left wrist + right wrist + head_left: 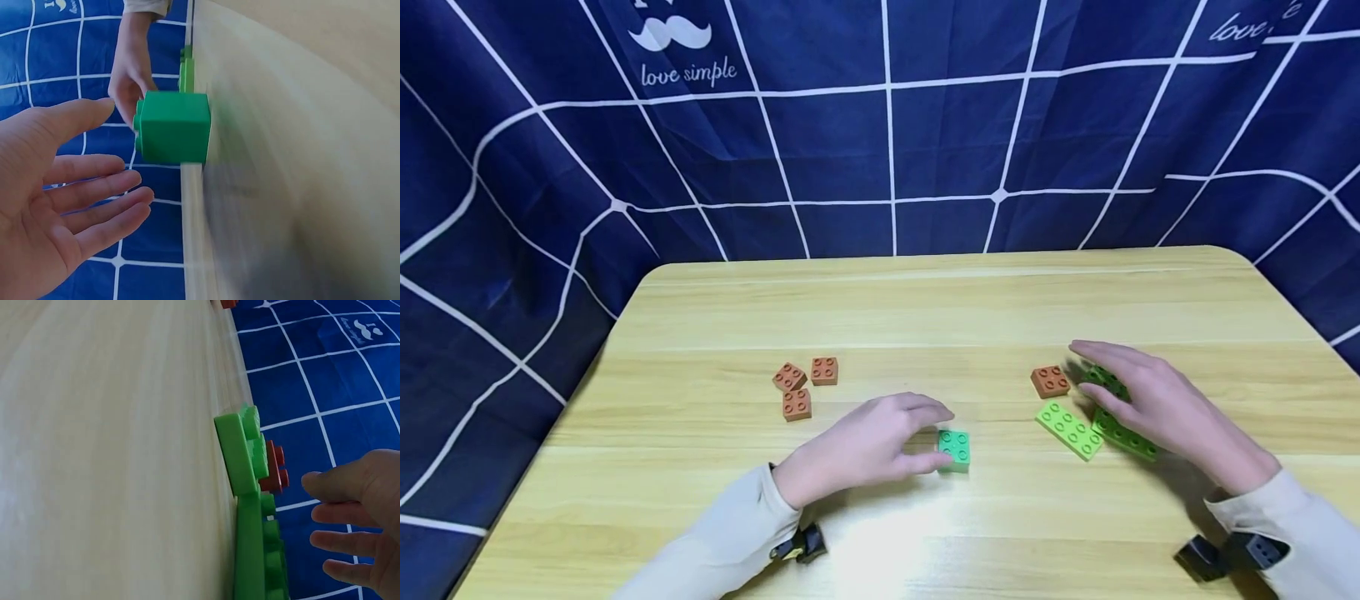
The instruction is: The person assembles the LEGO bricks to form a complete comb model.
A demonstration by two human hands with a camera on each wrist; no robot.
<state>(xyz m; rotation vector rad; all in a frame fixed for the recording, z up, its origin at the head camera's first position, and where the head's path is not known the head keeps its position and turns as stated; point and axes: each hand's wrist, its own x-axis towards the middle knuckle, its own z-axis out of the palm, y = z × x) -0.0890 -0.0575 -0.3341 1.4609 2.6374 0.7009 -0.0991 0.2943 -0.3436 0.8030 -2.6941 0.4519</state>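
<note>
A small green toy building brick point(955, 457) stands on the table with its studs up. Beside it is my left hand point(872, 442), thumb and fingers apart at its left side. The left wrist view shows that palm with straight, loose fingers and the green brick point(175, 128) just past the fingertips. On the right, my right hand point(1157, 408) hovers over several bricks with nothing in its fingers. Below it lie a light green flat brick point(1070, 430), another green flat brick point(1123, 435) and a partly hidden green piece point(1107, 382). A reddish-brown brick point(1049, 381) sits near its fingertips.
Three reddish-brown bricks point(797, 404) lie grouped on the left of the wooden table point(925, 317). A dark blue curtain point(827, 150) with white lines hangs behind the table and along its sides. Dark wrist devices point(1232, 554) sit at both sleeves.
</note>
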